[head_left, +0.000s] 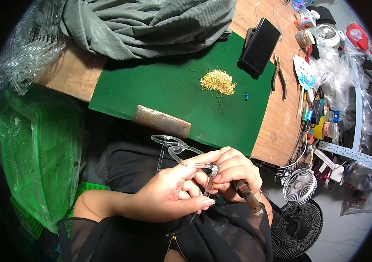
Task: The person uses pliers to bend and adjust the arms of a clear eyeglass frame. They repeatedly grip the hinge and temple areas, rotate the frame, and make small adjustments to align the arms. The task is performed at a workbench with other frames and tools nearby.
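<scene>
hands [164, 194] clamped on glasses frame [197, 165] | clear, colourless, glossy, round-rimmed | right also grips brown-handled tool [251, 199]

Head-worn fisheye view, facing down, close above left hand [165, 195], right hand [237, 170]

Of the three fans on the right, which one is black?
The lowest fan, at the picture's lower right; the middle fan and top fan have white rims.

Glossy see-thru plastic specs frame [199, 166], matt mat [159, 85] (felt-ish surf.), smooth wood tbl [277, 137], matt cloth [151, 35]
</scene>
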`<state>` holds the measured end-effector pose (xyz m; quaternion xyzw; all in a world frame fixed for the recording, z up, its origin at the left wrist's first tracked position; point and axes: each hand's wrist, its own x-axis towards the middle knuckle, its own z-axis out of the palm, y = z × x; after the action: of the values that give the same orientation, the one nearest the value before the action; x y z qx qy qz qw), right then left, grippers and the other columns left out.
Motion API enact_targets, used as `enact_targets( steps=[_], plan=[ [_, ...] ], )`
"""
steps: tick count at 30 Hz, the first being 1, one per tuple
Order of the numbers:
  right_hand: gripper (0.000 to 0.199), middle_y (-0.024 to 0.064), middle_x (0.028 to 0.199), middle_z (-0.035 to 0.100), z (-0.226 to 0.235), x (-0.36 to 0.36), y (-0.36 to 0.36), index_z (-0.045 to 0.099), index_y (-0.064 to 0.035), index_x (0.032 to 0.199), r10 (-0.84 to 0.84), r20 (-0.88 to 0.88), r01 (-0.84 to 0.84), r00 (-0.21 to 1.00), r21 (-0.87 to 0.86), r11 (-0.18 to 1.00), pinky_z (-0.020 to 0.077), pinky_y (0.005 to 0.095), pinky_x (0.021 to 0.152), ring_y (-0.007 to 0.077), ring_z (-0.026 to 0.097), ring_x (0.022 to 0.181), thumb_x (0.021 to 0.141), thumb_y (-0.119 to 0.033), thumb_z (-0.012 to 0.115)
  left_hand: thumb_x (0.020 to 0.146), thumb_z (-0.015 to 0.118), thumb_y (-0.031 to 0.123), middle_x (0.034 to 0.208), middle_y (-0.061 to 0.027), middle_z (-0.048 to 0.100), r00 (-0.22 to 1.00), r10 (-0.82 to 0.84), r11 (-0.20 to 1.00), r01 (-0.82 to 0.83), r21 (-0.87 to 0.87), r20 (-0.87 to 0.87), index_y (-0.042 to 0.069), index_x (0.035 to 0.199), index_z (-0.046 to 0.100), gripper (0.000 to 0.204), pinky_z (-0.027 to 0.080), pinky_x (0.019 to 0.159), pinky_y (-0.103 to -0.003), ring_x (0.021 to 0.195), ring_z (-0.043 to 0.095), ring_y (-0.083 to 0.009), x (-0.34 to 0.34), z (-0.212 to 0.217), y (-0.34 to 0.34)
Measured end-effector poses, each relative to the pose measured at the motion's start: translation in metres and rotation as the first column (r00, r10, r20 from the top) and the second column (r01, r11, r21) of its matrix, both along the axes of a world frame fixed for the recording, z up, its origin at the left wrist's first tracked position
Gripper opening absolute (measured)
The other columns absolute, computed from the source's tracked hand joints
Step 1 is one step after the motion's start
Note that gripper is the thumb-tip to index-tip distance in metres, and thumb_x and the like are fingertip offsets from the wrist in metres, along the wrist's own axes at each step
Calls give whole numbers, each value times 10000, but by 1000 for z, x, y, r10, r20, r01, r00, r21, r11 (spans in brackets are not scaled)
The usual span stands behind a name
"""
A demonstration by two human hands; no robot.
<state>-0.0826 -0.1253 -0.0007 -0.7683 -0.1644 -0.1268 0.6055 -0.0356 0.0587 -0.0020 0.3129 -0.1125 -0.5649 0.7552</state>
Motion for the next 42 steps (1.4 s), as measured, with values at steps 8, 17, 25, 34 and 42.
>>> enact_targets(
  steps=[8, 17, 25, 34, 42],
  plan=[
    [221, 60, 750, 583, 0, 0, -6, 598, -18, 798, 40, 34, -35, 999, -129, 991, 446, 331, 589, 217, 558, 637, 632, -105, 715, 791, 594, -112, 957, -76, 518, 982, -56, 991, 33, 126, 183, 50, 1423, 140, 794, 494, 724, -226, 800, 589, -109, 0, 4, -1],
    [193, 72, 718, 611, -5, -5, 1, 603, -25, 820, -55, 31, 54, 998, 34, 998, 489, 329, 635, 215, 604, 640, 712, -102, 742, 793, 584, -122, 1002, -115, 533, 999, -33, 999, 33, 25, 3, 22, 1417, 122, 790, 503, 734, -241, 811, 601, -134, 2, 3, -2],
    [183, 81, 738, 611, -4, -2, 0, 603, -24, 820, -7, 3, 7, 1000, 53, 999, 484, 330, 638, 215, 596, 644, 720, -97, 738, 790, 582, -128, 1009, -133, 532, 1000, -15, 1000, 15, 0, -2, 21, 1414, 124, 788, 506, 743, -245, 820, 607, -145, 1, 1, 0],
    [208, 70, 897, 565, 29, -27, -25, 507, 5, 987, 213, -852, -54, 477, 214, 975, 436, 273, 770, 124, 523, 851, 905, -185, 531, 781, 557, -142, 998, -172, 581, 998, 47, 993, -52, 107, 49, 43, 1402, 166, 757, 539, 712, -269, 797, 639, -187, 6, 9, 3],
    [319, 173, 798, 594, 52, -11, -21, 510, 7, 962, 282, -892, -357, 352, 151, 922, 464, 364, 670, 282, 600, 764, 917, -309, 497, 814, 590, -52, 968, -141, 588, 996, 83, 992, -80, 100, -29, 42, 1394, 204, 703, 521, 728, -235, 817, 600, -124, 2, 12, -2]
  ],
)
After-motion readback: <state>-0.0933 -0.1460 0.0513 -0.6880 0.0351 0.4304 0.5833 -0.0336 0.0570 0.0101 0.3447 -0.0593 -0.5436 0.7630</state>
